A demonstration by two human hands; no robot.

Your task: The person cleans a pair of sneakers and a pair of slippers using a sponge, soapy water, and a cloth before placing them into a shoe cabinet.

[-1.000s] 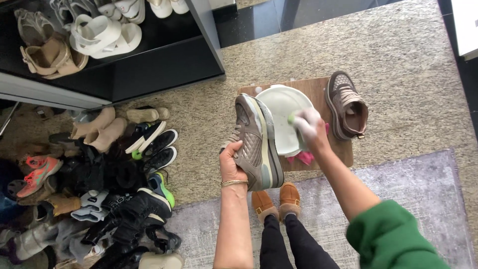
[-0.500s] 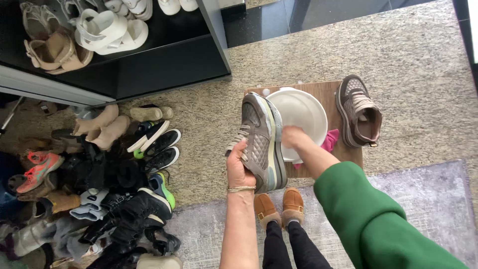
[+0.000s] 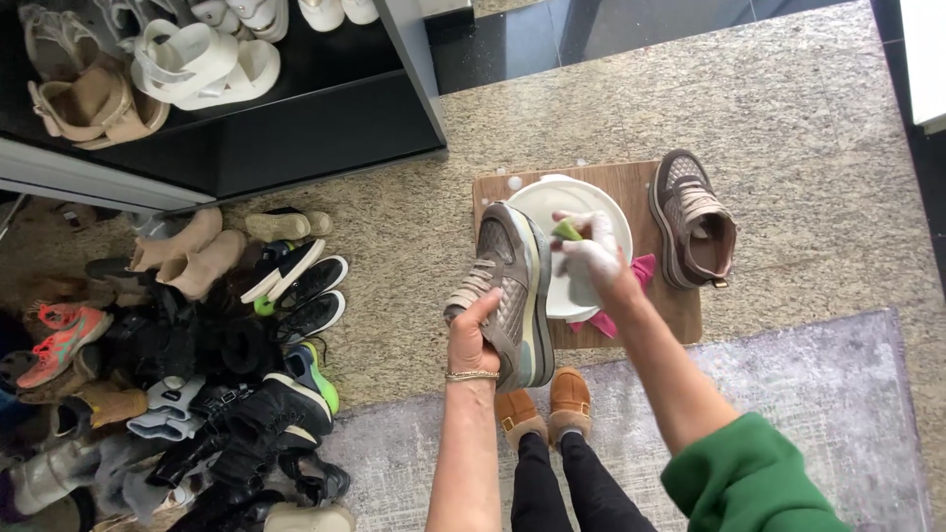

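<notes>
Sneaker [image 3: 507,296], a grey-brown one with a pale, thick sole, is held up on its side above the near left part of a wooden board [image 3: 631,182], its long axis running away from the person, toe far and heel near. The left hand [image 3: 471,335] is closed around its heel end and upper from the left, so the sole edge faces right. The right hand [image 3: 589,254], wet and soapy, sits just right of that sole edge and is curled round a small green scrubber [image 3: 567,232]; how tightly it grips cannot be told. Of the two, the left is on the shoe and the right is beside it, near the toe half. Under the right hand lies a white basin [image 3: 611,212] on the board, with a pink cloth [image 3: 645,268] showing past its rim. The matching second shoe [image 3: 693,222] stands upright on the board's right end, well apart from the held one. The board rests on a speckled stone floor [image 3: 808,128]; a grey rug [image 3: 838,394] lies nearer the person, a heap of shoes [image 3: 197,335] to the left, and a dark shoe rack [image 3: 296,99] beyond it.
</notes>
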